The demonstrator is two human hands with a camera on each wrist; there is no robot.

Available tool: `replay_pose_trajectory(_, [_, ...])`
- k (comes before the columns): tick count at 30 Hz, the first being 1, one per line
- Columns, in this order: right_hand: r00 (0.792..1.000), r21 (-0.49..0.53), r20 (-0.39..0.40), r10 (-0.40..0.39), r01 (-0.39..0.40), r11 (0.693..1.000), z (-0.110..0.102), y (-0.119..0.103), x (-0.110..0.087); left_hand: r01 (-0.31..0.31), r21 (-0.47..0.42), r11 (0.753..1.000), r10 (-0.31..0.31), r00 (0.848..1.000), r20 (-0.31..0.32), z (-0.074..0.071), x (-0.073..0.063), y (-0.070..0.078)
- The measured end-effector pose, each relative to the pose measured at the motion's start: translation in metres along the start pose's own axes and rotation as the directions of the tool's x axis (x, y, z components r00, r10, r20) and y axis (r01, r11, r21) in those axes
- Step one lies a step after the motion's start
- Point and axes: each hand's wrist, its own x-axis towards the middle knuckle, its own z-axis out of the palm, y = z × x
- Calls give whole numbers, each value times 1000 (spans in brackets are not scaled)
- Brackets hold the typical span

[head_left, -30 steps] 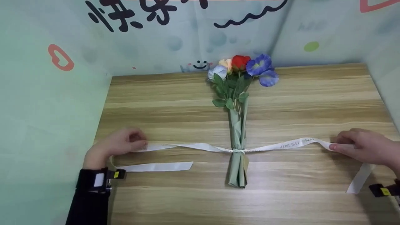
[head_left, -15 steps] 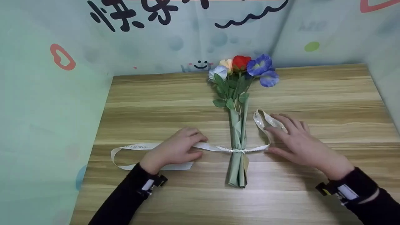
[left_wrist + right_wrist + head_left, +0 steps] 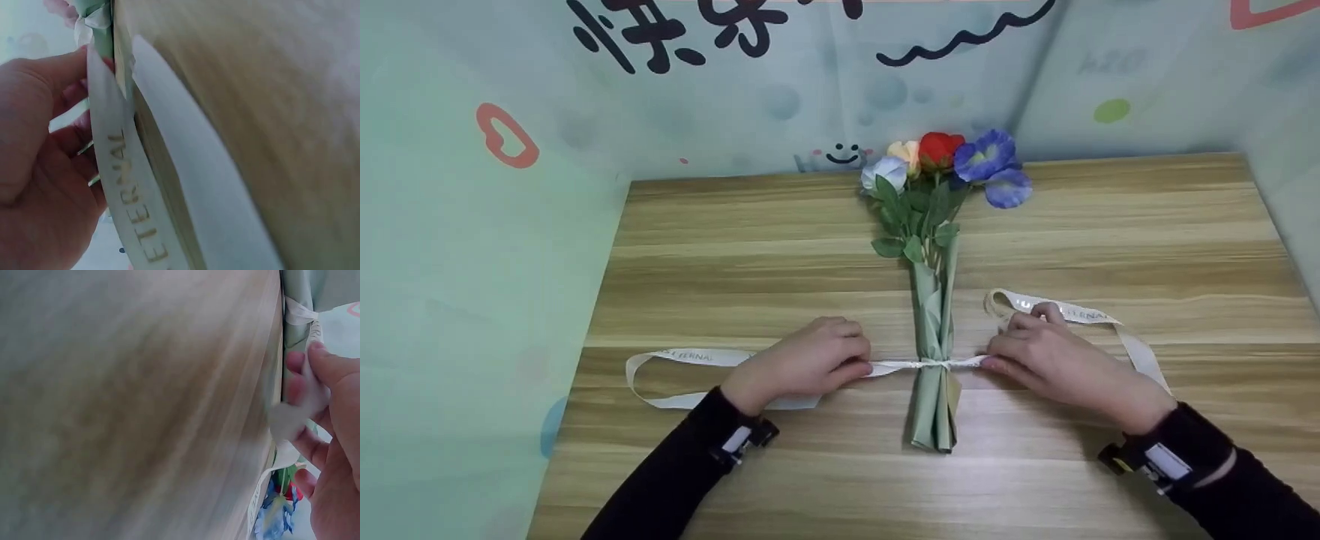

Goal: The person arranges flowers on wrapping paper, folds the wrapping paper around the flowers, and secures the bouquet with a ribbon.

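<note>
A bouquet (image 3: 934, 315) of artificial flowers in pale green wrapping lies on the table, blooms toward the back. Round its stems a white printed ribbon (image 3: 896, 367) is knotted at the waist. My left hand (image 3: 810, 356) pinches the ribbon just left of the knot between thumb and fingers. On the other side, my right hand (image 3: 1054, 364) pinches the other end close to the knot. The left tail loops out behind the left hand, printed "ETERNAL" in the left wrist view. The right tail curls above and behind the right hand.
The wooden table (image 3: 750, 262) meets a printed backdrop (image 3: 735, 112) along its back and left edges. Each wrist wears a black strap with a small camera, the left camera (image 3: 761, 433) and the right camera (image 3: 1117, 457).
Both hands have come inward from far out along the ribbon to near the knot. The right hand, spread half a second ago, now pinches the ribbon. The bouquet stays in place.
</note>
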Motion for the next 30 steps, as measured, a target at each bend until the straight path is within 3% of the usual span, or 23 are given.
replay_pose_trajectory(5, [1000,15,11,6,-6,1000,-1,4,-1,37,-128,991,-28,997,69,-2,0,-5])
replay_pose_trajectory(9, [1000,8,23,-5,4,1000,-1,8,-3,52,-177,983,-37,995,92,-4,-5,-12])
replay_pose_trajectory(16, [998,2,37,-44,44,999,-1,17,-7,5,-212,977,20,993,113,-5,-7,-20])
replay_pose_trajectory(24, [997,24,67,-32,31,999,-1,25,-11,-16,-242,970,47,992,121,-3,-4,-22])
replay_pose_trajectory(30, [996,58,88,-33,28,998,-1,24,-7,16,-250,968,16,992,124,-7,-7,-22])
